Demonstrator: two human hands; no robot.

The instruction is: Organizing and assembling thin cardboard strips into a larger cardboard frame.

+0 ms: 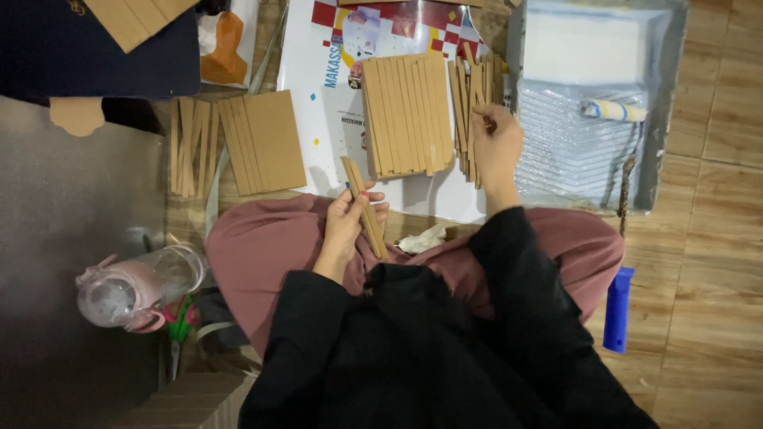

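— Cardboard strips (364, 208), where were they?

— A small bundle sat in the left hand (343, 224), fingers closed around it, tilted over the person's pink-clad lap. The right hand (497, 144) reached forward to a loose pile of strips (470, 111) on the floor, fingertips pinched on one of them.

— And around them?

— Just left of that pile lay a neat row of strips (404, 115) on a printed poster sheet (334, 95). Farther left were a flat cardboard panel (266, 141) and more strips (189, 147). A paint tray (668, 119) with a roller (612, 110) lay to the right of the pile, a blue handle (617, 308) by the right knee, and a pink-lidded clear bottle (139, 287) on its side near the left knee.
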